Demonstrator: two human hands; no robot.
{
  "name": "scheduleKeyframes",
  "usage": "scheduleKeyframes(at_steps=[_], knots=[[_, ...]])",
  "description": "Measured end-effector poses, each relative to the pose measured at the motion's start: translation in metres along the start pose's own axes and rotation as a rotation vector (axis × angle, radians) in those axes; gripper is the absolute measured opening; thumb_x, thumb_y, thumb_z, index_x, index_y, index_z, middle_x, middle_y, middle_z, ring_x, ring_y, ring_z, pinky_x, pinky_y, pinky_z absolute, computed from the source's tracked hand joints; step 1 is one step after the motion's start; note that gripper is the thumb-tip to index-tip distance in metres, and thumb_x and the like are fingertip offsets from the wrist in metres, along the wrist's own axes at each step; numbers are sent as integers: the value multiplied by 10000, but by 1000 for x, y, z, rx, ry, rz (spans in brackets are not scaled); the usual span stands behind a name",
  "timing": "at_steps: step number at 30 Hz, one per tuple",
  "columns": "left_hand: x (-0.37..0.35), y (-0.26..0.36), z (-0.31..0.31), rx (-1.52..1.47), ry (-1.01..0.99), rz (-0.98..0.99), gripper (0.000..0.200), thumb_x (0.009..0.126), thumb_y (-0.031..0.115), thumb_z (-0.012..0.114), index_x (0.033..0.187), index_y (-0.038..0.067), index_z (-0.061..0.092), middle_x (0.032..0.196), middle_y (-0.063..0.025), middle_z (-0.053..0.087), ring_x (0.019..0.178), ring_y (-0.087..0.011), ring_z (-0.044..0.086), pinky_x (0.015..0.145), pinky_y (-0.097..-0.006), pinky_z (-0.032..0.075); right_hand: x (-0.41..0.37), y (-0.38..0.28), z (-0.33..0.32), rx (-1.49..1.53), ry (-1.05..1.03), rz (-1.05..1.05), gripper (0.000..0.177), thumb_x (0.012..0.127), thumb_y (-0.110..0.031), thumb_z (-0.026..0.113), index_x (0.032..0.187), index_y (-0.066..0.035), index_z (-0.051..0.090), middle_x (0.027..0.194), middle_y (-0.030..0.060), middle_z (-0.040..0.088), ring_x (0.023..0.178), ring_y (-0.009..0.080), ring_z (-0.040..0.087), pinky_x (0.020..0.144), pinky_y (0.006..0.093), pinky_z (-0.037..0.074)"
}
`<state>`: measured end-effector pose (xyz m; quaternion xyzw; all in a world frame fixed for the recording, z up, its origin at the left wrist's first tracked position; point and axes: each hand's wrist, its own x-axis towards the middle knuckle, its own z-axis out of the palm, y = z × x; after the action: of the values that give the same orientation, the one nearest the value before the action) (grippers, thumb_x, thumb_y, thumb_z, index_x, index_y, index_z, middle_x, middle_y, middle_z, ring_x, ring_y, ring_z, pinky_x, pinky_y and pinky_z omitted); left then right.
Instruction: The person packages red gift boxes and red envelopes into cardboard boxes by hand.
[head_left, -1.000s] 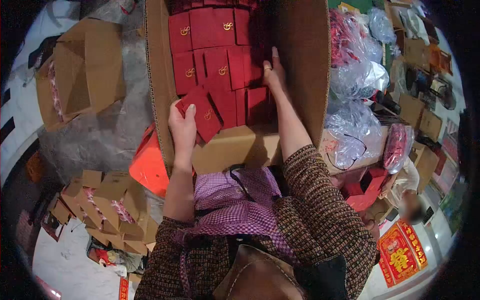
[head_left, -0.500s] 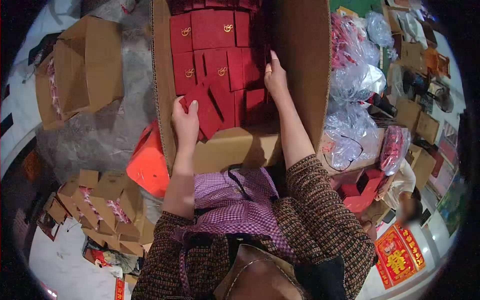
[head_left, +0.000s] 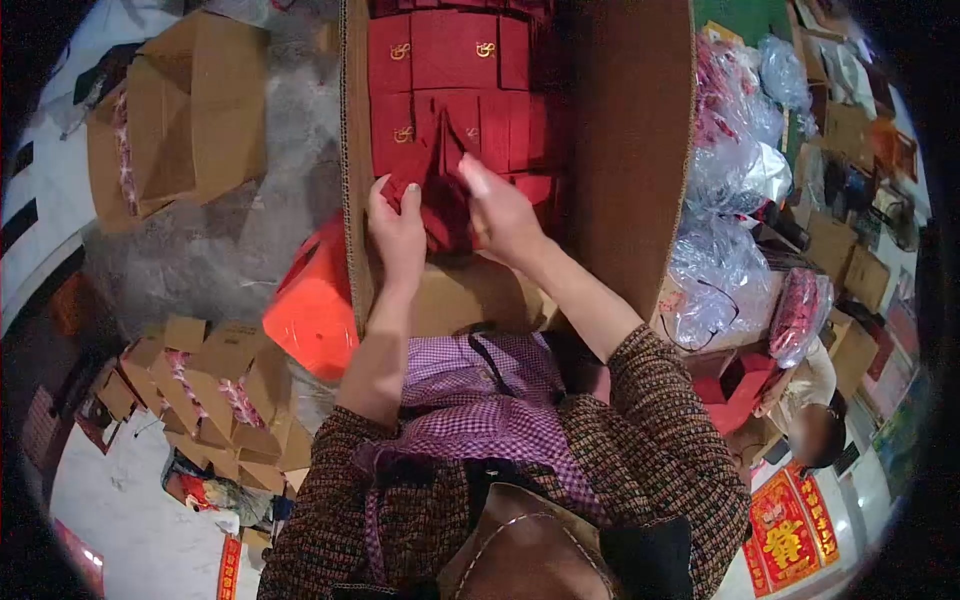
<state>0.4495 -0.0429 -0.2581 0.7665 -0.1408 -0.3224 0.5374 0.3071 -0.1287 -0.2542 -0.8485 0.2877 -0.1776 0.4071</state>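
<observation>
Rows of flat red packets with gold marks fill a tall cardboard box in front of me. Over their near end, my left hand pinches a red packet between thumb and fingers. Close beside it, my right hand is closed on another red packet, which stands tilted on edge. The two held packets nearly meet at their upper ends. Shadow and my fingers hide their lower parts.
An orange-red plastic stool stands left of the box. Open cartons lie farther left. Clear plastic bags and eyeglasses are on the right. Another person is beyond, near a red box.
My right hand has come from the box's right wall to the middle, bringing a red packet beside the one in my left hand. The view has shifted slightly.
</observation>
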Motion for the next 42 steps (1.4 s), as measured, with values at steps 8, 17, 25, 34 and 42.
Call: scheduleKeyframes(at_steps=[8, 17, 25, 34, 42], knots=[[-16, 8, 12, 21, -84, 178, 294, 910, 62, 541, 1181, -21, 462, 1076, -113, 567, 968, -177, 559, 863, -299, 453, -15, -11, 22, 192, 47, -60, 636, 774, 48, 582, 1345, 10, 304, 1327, 289, 383, 1211, 444, 418, 999, 444, 391], [-17, 2, 14, 129, -254, 109, 561, 818, 70, 665, 1282, -34, 367, 1107, -141, 569, 1001, -198, 559, 890, -321, 458, -20, -3, 28, 258, 42, -29, 619, 801, 20, 579, 1356, -9, 304, 1358, 274, 360, 1251, 432, 382, 1034, 424, 359], [-12, -8, 6, 2, -150, 85, 363, 870, 41, 585, 1208, -31, 472, 1065, -109, 601, 951, -164, 574, 868, -291, 458, -24, 30, 21, 399, 144, 159, 305, 867, -52, 536, 1169, -7, 523, 1102, 196, 597, 1065, 337, 569, 922, 377, 447], [-19, 7, -10, -9, 68, 129, 340, 867, 87, 596, 1159, -58, 500, 1038, -100, 594, 922, -167, 560, 851, -304, 454, 6, 150, -1, 136, 492, 705, 414, 823, -198, 649, 1168, -2, 535, 1177, 198, 565, 1102, 333, 532, 963, 373, 406], [-24, 5, -20, 75, 42, 106, 335, 888, 80, 563, 1190, -43, 484, 1084, -98, 572, 950, -178, 551, 851, -309, 457, 35, 108, 33, -163, 375, 713, 987, 619, -515, 784, 1349, -6, 358, 1345, 250, 416, 1227, 394, 416, 1034, 428, 329]])
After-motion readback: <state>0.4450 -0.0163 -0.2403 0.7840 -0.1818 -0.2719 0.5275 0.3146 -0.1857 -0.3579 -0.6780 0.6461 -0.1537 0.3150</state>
